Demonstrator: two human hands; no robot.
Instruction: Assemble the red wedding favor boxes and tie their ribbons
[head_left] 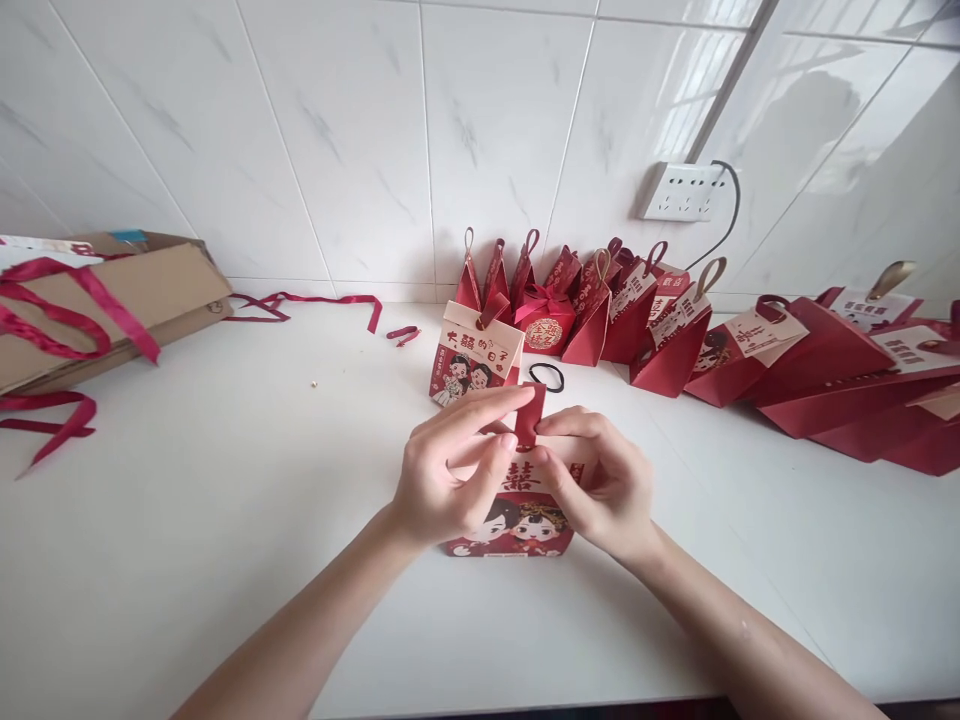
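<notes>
A red and cream paper gift box [525, 510] with two cartoon faces and dark characters stands upright on the white worktop, in front of me. From its top edge rises a red ribbon loop [530, 420]. My left hand [446, 475] closes on this loop, index finger at its top and thumb lower down. On the other side my right hand [604, 480] pinches the box's top edge beside the loop, thumb in front and fingers behind. Just behind my left fingers is a similar box [471, 365] with two cartoon figures. Both hands cover parts of the front box.
Several red gift boxes [600, 325] with loop handles line the wall and extend right. A black elastic band [562, 379] lies behind my hands. At left, a cardboard box [127, 310] holds red ribbons [101, 300]. A socket strip [682, 192] with a cable [738, 205] is on the tiled wall.
</notes>
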